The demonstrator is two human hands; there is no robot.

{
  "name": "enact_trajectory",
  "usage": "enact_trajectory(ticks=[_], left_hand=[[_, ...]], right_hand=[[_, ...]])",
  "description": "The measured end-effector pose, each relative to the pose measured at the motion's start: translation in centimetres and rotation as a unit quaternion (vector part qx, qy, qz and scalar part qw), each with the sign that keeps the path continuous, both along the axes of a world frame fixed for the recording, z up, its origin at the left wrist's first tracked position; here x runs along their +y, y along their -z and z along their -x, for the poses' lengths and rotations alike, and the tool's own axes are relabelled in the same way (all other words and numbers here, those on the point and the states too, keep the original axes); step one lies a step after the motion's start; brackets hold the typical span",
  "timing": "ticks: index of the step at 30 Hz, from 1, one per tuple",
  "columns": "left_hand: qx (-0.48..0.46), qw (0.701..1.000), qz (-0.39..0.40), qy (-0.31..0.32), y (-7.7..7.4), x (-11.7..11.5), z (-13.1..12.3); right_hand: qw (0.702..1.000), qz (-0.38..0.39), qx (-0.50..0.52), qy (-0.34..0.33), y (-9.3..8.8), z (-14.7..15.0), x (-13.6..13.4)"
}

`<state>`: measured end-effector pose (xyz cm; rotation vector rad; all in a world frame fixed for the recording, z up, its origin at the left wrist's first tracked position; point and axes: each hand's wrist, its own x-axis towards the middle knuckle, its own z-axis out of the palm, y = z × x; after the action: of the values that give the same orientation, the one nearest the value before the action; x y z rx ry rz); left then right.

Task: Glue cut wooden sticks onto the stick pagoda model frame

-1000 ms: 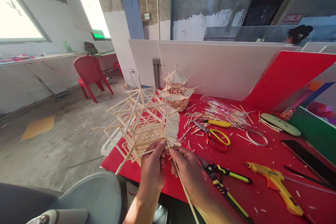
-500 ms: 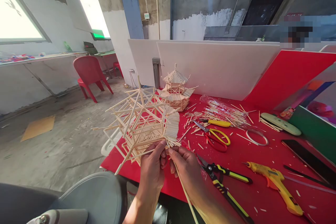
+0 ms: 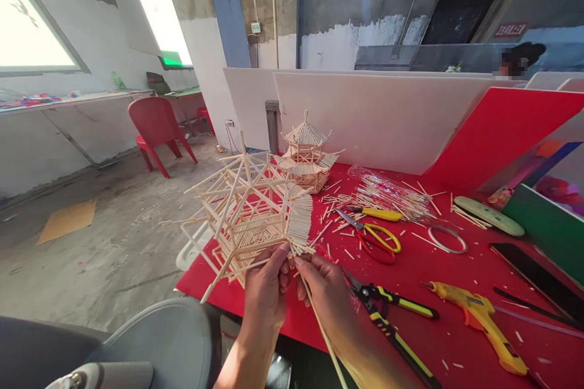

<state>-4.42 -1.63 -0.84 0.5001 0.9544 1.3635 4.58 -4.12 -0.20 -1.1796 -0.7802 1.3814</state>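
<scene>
At near-left edge of the red bench (image 3: 410, 273), both hands met under a half-built stick frame (image 3: 249, 213). Frame was held up off the bench, tilted, its spokes fanning left over the floor.

- Left hand (image 3: 267, 292): fingers closed on the frame's near lower rim, thumb on top.
- Right hand (image 3: 326, 298): fingers pinched on a long thin stick (image 3: 323, 333); the stick's upper end touched the frame's rim by the roof slats, its lower end ran down toward the near edge of view.
- Finished pagoda model (image 3: 305, 155) stood on the bench just beyond the frame.
- Right of the hands: black-and-yellow cutters (image 3: 392, 316) nearest, scissors (image 3: 376, 237) farther, yellow glue gun (image 3: 483, 316) further right.
- Loose sticks and a clear bag of sticks (image 3: 387, 191) lay at mid-bench.
</scene>
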Motion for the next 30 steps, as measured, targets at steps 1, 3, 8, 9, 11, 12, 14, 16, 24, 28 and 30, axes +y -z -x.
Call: enact_trajectory(ticks=[1,3,8,9,11,12,14,16,24,28,30], left_hand=[[0.000,1.000,-0.001,-0.001,0.0,0.0,0.0],[0.001,1.000,-0.001,-0.002,-0.1,0.0,0.0],[0.005,1.000,-0.002,-0.005,0.0,0.1,0.0],[0.003,1.000,-0.001,-0.005,0.1,0.1,0.0],[0.001,1.000,0.000,-0.003,0.1,0.1,0.0],[0.001,1.000,0.001,-0.002,0.1,0.1,0.0],[0.000,1.000,0.002,0.001,0.1,0.0,0.0],[-0.002,1.000,0.003,0.005,0.0,0.0,-0.1],[-0.002,1.000,0.001,0.001,-0.1,-0.1,-0.1],[-0.021,1.000,-0.019,-0.002,-0.3,-1.3,-0.3],[-0.027,0.999,-0.027,-0.023,-0.3,-2.5,-0.2]], right_hand=[[1.000,0.001,0.001,0.001,-0.1,0.0,0.0],[1.000,0.004,0.005,0.002,-0.4,0.0,0.0],[1.000,0.008,0.009,-0.003,-0.7,-0.1,0.1],[1.000,0.007,0.008,-0.004,-0.7,-0.1,0.1],[1.000,0.006,0.005,-0.004,-0.4,-0.1,0.1],[1.000,0.005,0.004,-0.004,-0.2,-0.1,0.0],[1.000,-0.001,0.004,-0.008,0.0,-0.2,0.0],[1.000,-0.006,0.009,-0.013,0.1,-0.2,0.0],[0.999,-0.014,0.035,-0.014,-0.7,-0.3,0.1],[0.998,-0.033,0.050,-0.035,-0.3,-0.2,-0.2],[0.996,-0.049,0.060,-0.053,0.3,-0.1,-0.6]])
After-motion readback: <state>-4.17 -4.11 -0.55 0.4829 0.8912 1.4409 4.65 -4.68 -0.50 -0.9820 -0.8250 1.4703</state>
